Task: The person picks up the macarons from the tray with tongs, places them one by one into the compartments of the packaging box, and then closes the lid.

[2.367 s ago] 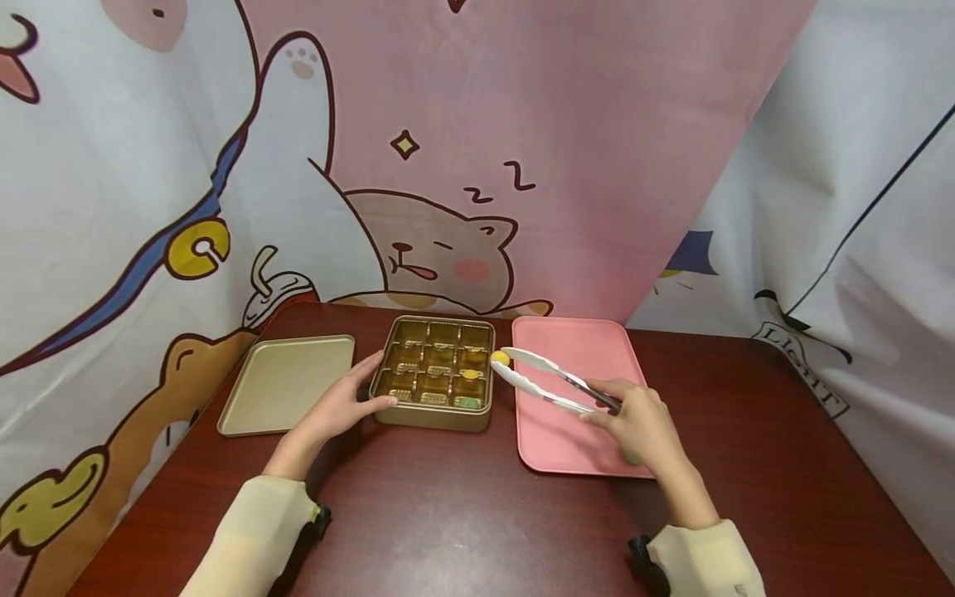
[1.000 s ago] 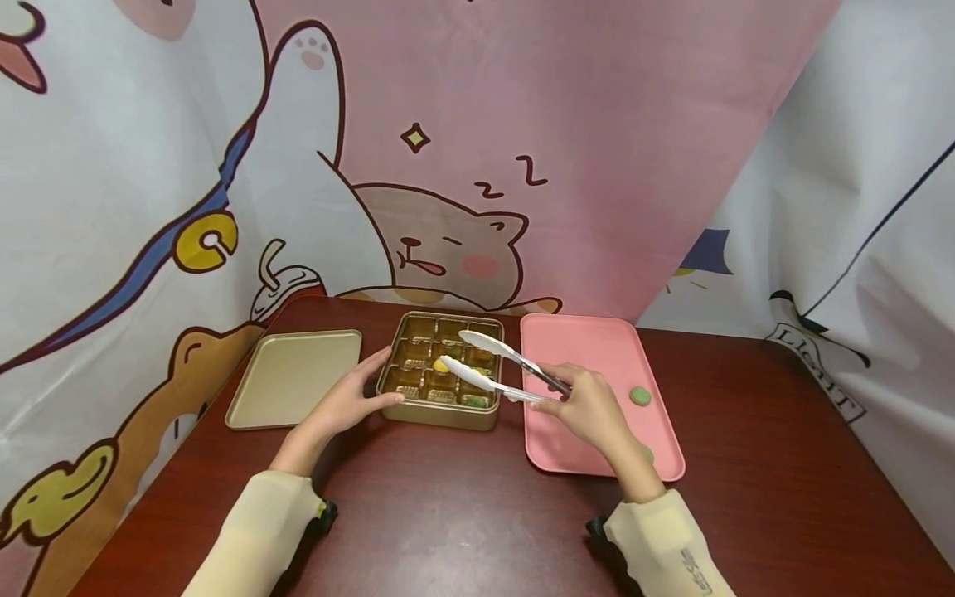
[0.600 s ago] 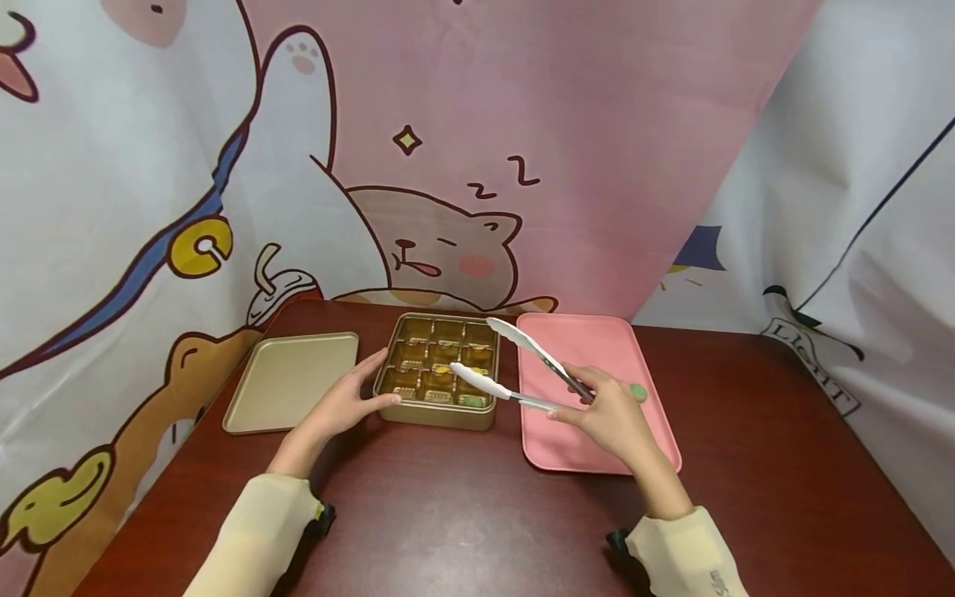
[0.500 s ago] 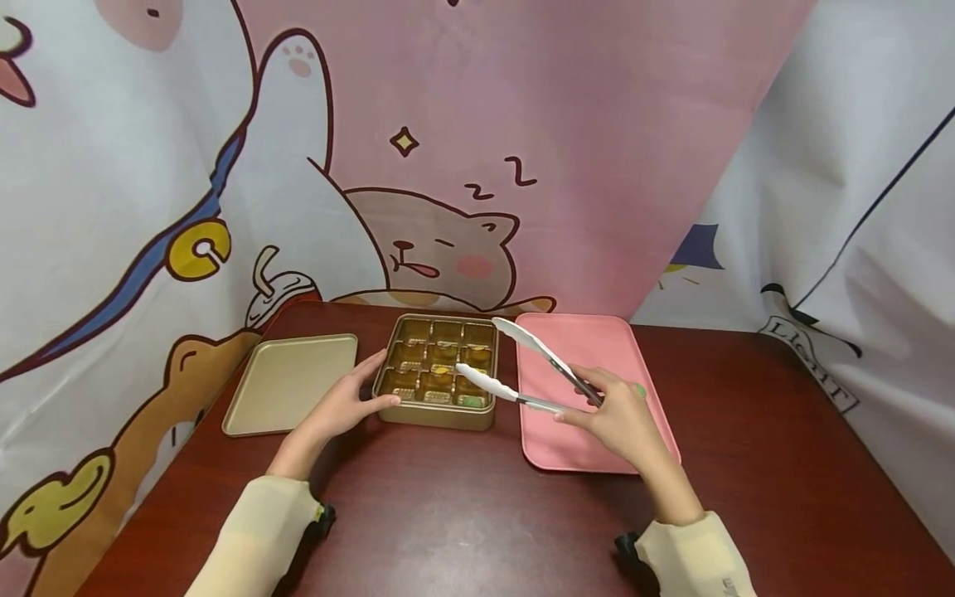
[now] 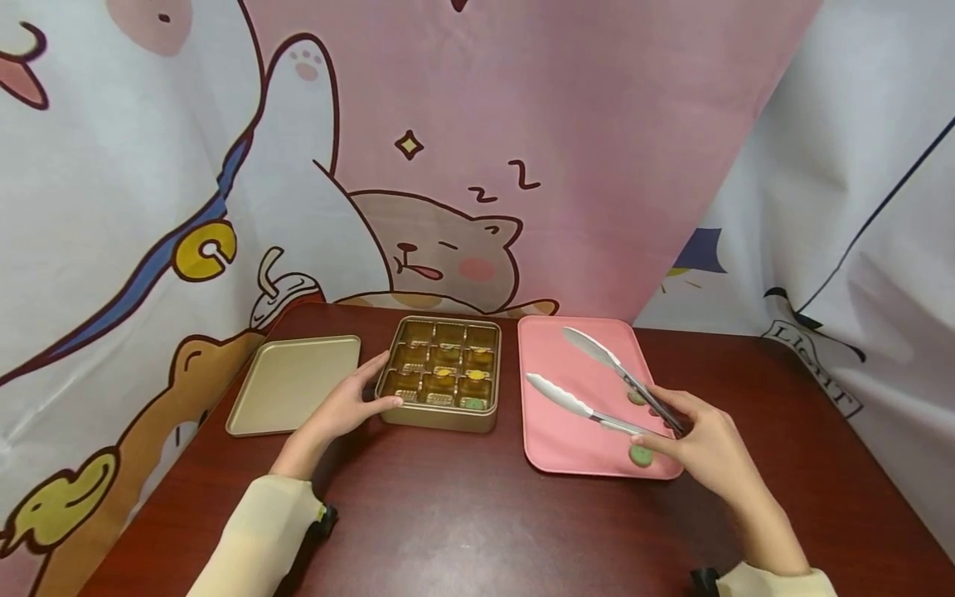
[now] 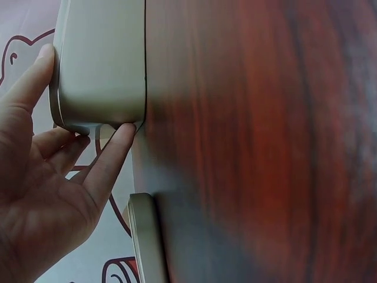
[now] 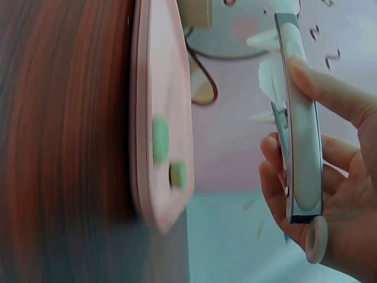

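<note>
My left hand (image 5: 341, 404) grips the left front corner of a gold tin box (image 5: 436, 419), thumb at the rim, fingers along its side. The box has a gold divider insert with small cells. Yellow round pieces (image 5: 476, 376) and a green round piece (image 5: 473, 404) sit in some of them. My right hand (image 5: 705, 439) holds metal tongs (image 5: 634, 385) with white scalloped tips. The tongs are spread above the pink tray (image 5: 548, 444), nothing between their tips. Beneath and beside them lie green cookie-like discs (image 5: 640, 454); the right wrist view shows two discs (image 7: 159, 140).
A flat gold lid (image 5: 294, 385) lies left of the box, close to my left hand. Behind the dark wooden table (image 5: 448, 514) hangs a cartoon-printed cloth (image 5: 582, 166), right along the back edge.
The yellow ball that was in the tongs now sits in a middle cell of the box. My right hand has drawn the tongs right, over the tray. My left hand stays on the box.
</note>
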